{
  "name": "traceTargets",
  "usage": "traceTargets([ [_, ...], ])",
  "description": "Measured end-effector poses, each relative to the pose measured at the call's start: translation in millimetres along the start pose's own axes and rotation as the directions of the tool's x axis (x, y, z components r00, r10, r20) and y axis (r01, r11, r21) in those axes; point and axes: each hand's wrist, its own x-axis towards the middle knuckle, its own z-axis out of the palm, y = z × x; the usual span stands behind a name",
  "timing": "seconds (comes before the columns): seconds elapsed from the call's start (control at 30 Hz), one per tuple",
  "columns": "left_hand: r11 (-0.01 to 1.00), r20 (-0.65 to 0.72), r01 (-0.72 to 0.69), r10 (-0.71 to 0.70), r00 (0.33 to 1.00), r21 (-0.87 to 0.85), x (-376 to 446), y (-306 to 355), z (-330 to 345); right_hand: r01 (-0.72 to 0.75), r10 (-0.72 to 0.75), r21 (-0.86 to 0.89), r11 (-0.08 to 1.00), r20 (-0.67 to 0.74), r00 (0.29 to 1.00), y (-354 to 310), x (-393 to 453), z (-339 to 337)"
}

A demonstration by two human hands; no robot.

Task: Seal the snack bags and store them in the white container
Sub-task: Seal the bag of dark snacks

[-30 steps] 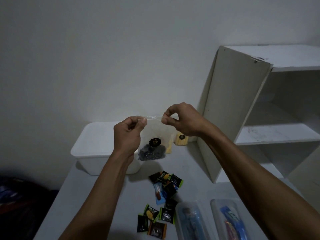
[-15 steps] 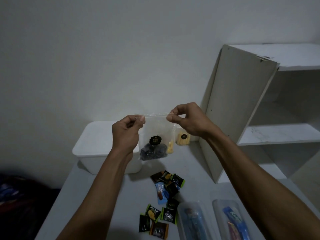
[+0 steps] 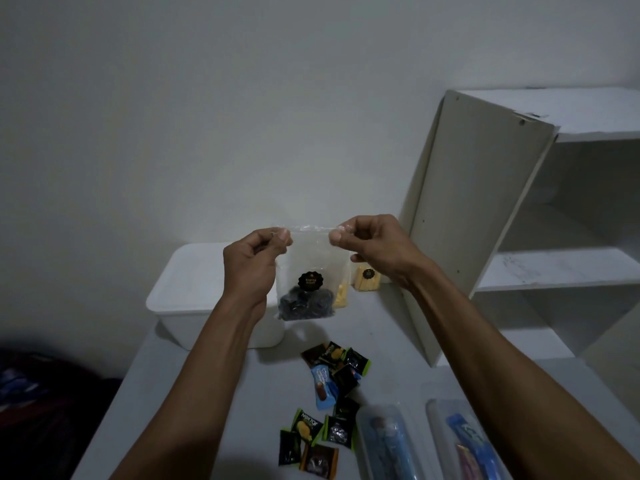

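A clear snack bag (image 3: pixel 310 271) with dark snacks at its bottom and a round black label hangs in the air above the table. My left hand (image 3: pixel 254 261) pinches its top left corner and my right hand (image 3: pixel 370 247) pinches its top right corner, with the top strip stretched between them. Behind the bag stands the white container (image 3: pixel 194 292) with its lid on. Two bags of yellow snacks (image 3: pixel 366 279) sit near the wall, one partly hidden behind the held bag.
Several small wrapped snacks (image 3: pixel 332 375) lie scattered on the white table (image 3: pixel 194 403). Two clear cases (image 3: pixel 388 445) with blue items lie at the front right. A white open shelf unit (image 3: pixel 485 216) stands at the right. Dark cloth lies left, below the table.
Both hands have lowered the bag a little and moved slightly apart along its top strip. The view has shifted slightly.
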Motion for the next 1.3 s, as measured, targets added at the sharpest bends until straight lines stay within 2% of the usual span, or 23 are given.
traceTargets([
  [0.23,0.999,0.060,0.030,-0.031,0.998,0.016,-2.3,0.5,0.5,0.093,-0.095,-0.031,0.995,-0.056,0.994,-3.4,-0.6,6.4],
  [0.43,1.000,0.040,-0.004,0.003,0.999,0.030,-3.9,-0.9,3.7,-0.015,0.021,-0.066,0.998,0.089,0.996,-18.4,-5.5,1.1],
  [0.6,0.991,0.118,-0.068,0.055,0.991,0.111,-5.7,-4.7,10.2,0.019,0.024,-0.260,0.965,0.161,0.987,-30.1,1.0,0.5],
  [0.7,0.986,0.011,-0.076,0.075,0.997,0.147,-4.8,-8.0,14.5,0.015,0.028,-0.275,0.961,0.152,0.988,-30.2,3.1,1.5],
  [0.77,0.980,-0.129,-0.056,0.082,0.988,0.191,-5.0,-10.5,18.1,-0.010,0.034,-0.252,0.968,0.094,0.995,-25.5,3.6,6.8],
  [0.83,0.969,-0.194,-0.002,0.052,0.980,0.248,-7.8,-10.4,22.1,-0.024,0.033,-0.228,0.973,0.035,0.999,-19.2,2.9,14.4],
  [0.97,0.957,-0.196,0.145,-0.096,0.976,0.253,-12.6,-8.7,28.2,-0.028,0.034,-0.239,0.971,0.021,0.999,-12.2,-1.0,27.0],
  [1.1,0.955,-0.227,0.202,-0.153,0.962,0.215,-10.7,-7.3,28.7,-0.039,0.041,-0.226,0.973,0.007,0.999,-10.9,-3.2,30.1],
  [1.3,0.942,-0.234,0.271,-0.223,0.946,0.197,-12.4,-1.1,32.7,0.015,-0.012,-0.324,0.946,0.009,1.000,-9.3,-5.8,33.1],
])
